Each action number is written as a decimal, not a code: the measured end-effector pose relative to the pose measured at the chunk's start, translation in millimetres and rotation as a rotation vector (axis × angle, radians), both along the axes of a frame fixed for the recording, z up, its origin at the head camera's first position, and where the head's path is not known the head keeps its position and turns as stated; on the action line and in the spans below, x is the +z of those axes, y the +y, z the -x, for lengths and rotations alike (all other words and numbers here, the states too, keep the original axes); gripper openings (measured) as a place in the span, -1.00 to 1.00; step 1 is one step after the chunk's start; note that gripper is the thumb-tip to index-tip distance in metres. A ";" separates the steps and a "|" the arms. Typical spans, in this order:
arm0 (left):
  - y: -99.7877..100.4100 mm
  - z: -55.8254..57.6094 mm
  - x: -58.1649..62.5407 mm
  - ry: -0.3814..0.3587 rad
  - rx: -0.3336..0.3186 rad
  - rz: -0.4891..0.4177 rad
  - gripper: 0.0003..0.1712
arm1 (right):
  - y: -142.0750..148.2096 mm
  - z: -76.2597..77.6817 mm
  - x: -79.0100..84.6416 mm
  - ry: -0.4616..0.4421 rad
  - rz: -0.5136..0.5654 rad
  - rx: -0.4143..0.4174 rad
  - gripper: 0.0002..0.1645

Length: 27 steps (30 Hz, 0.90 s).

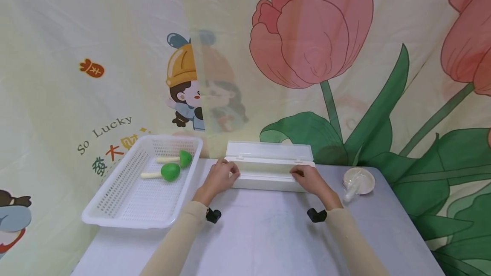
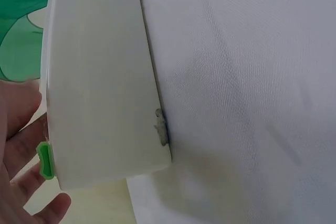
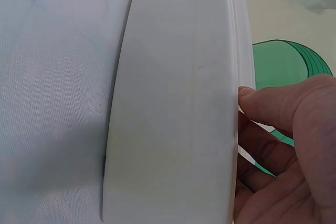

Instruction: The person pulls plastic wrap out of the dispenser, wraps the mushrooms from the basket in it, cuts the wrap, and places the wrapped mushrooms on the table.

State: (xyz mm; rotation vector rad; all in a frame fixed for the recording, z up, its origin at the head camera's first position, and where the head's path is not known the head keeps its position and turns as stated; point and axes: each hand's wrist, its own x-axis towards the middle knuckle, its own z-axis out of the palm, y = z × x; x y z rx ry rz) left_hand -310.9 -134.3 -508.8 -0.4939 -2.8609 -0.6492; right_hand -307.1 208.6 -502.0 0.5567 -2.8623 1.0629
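Observation:
A long white cling film dispenser box (image 1: pixel 268 184) lies crosswise near the table's far edge, its translucent lid (image 1: pixel 270 150) raised at the back. My left hand (image 1: pixel 223 173) is at its left end, thumb and fingers bent together at the upper front edge. In the left wrist view a green slider (image 2: pixel 45 160) sits at that edge beside the fingers. My right hand (image 1: pixel 308 177) is at the right part, with the thumb (image 3: pixel 262 100) against the rim and the other fingers curled behind it. I cannot tell whether clear film is pinched between the fingertips.
A white perforated basket (image 1: pixel 111 195) stands at the left, holding two green-headed utensils (image 1: pixel 170 171) with pale handles. To the right, a cream bowl (image 1: pixel 370 182) has a clear plastic-wrapped item (image 1: pixel 353 187) leaning out of it. A printed curtain (image 1: pixel 230 7) hangs right behind the table.

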 end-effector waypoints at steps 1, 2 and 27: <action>0.0 0.4 -0.3 -0.008 -0.003 0.002 -0.85 | -0.5 0.1 0.0 -0.003 0.001 -0.004 -0.82; 0.1 1.0 -0.8 -0.009 -0.003 0.004 -0.83 | -0.7 0.1 -0.2 -0.004 0.002 -0.005 -0.82; 21.2 10.8 9.7 0.015 0.114 0.083 -0.93 | 3.8 -3.6 -4.8 -0.013 0.007 -0.063 -0.80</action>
